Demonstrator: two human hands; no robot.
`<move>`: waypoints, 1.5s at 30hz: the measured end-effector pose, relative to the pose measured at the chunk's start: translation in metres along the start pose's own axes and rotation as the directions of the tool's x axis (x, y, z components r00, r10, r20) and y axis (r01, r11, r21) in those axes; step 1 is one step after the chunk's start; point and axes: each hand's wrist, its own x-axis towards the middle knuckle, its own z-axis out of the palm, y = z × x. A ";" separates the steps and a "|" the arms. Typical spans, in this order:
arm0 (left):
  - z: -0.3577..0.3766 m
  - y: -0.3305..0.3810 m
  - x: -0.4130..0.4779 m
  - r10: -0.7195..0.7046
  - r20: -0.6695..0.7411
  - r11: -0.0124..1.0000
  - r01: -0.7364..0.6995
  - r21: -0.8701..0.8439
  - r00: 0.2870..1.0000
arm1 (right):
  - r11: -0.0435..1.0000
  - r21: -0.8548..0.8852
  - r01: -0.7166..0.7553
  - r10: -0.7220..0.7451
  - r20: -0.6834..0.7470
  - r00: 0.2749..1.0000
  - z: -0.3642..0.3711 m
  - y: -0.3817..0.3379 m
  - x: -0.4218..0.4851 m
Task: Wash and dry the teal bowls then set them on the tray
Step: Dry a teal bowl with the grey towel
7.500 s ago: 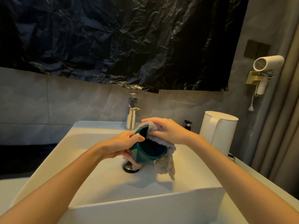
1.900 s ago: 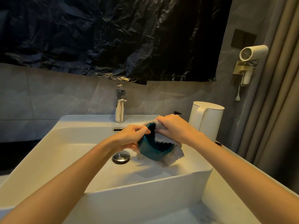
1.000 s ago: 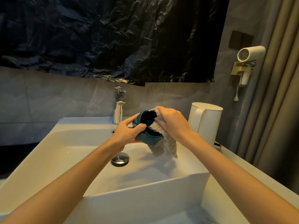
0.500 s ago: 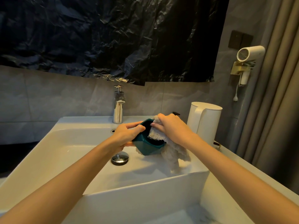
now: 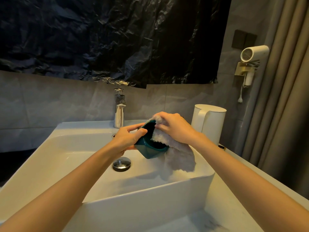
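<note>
Chrome faucet (image 5: 119, 113), white kettle (image 5: 209, 124) to its right, wall-mounted hair dryer (image 5: 253, 53), crumpled black plastic sheet (image 5: 108, 39) above, beige curtain (image 5: 284, 81)

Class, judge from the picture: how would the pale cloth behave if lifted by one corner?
Probably floppy: the cloth droops in folds below the right hand and bends over the rim of the teal bowl. Likely light, since a few fingers hold it up. Its fluffy pile should resist slipping.

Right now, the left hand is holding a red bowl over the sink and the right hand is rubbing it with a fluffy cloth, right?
Not quite: the bowl is teal, not red. The head view shows the left hand gripping it over the white sink while the right hand rubs it with the fluffy cloth.
</note>
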 end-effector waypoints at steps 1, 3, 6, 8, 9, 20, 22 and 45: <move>0.000 0.000 0.000 -0.011 0.010 1.000 0.011 0.009 1.000 | 0.996 -0.037 0.082 -0.082 0.014 0.997 0.000 -0.003 0.001; -0.001 0.000 0.000 -0.026 0.000 1.000 0.026 0.000 1.000 | 0.988 0.045 0.145 -0.145 -0.011 0.989 0.002 0.000 0.002; -0.004 0.003 0.001 -0.019 -0.027 1.000 0.019 -0.006 0.999 | 0.895 0.446 0.014 0.062 -0.154 0.986 -0.007 0.010 0.004; -0.006 0.003 0.001 0.007 -0.006 1.000 -0.006 0.019 1.000 | 0.861 0.508 0.006 0.128 -0.229 0.965 -0.018 0.022 0.010; -0.006 0.003 0.001 0.023 0.013 0.999 -0.024 0.040 1.000 | 0.884 0.466 0.026 0.115 -0.272 0.955 -0.024 0.028 0.014; -0.003 0.002 0.005 0.079 0.155 0.996 -0.083 0.022 0.985 | 0.982 0.115 0.151 -0.146 -0.048 0.988 -0.033 -0.011 0.044; -0.003 0.004 0.004 0.059 0.147 0.996 -0.067 0.054 0.987 | 0.961 0.232 0.152 -0.146 -0.045 0.988 -0.027 -0.018 0.039; -0.013 0.000 0.010 -0.035 0.018 0.999 0.035 -0.024 0.999 | 0.305 0.828 -0.470 0.569 0.237 0.788 0.036 -0.016 0.004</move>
